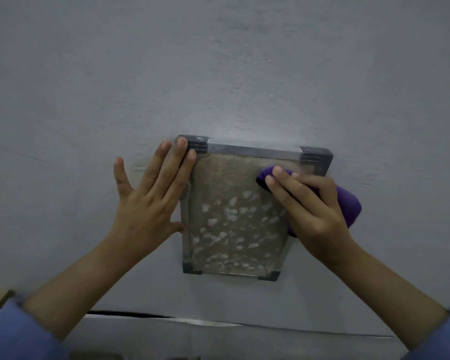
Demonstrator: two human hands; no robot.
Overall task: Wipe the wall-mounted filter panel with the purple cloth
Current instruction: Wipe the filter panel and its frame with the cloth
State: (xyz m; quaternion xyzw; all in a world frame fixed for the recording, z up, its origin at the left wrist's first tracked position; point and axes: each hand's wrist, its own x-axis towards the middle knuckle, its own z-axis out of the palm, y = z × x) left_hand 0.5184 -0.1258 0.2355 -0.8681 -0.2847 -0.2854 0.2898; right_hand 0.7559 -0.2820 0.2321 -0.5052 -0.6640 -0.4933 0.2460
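Mid-wipe: right hand (315, 211) bunched around purple cloth (348, 206), pressing it on filter panel (231, 216) near its upper right corner. Left hand (148, 201) spread flat on panel's left edge, bracing. Next: sweep down across pale specks (229, 222), possibly dust.

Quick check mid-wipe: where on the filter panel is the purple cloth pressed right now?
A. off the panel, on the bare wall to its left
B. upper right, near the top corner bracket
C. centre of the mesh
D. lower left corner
B: the right hand holds the purple cloth against the upper right of the filter panel, just below the top right corner bracket.
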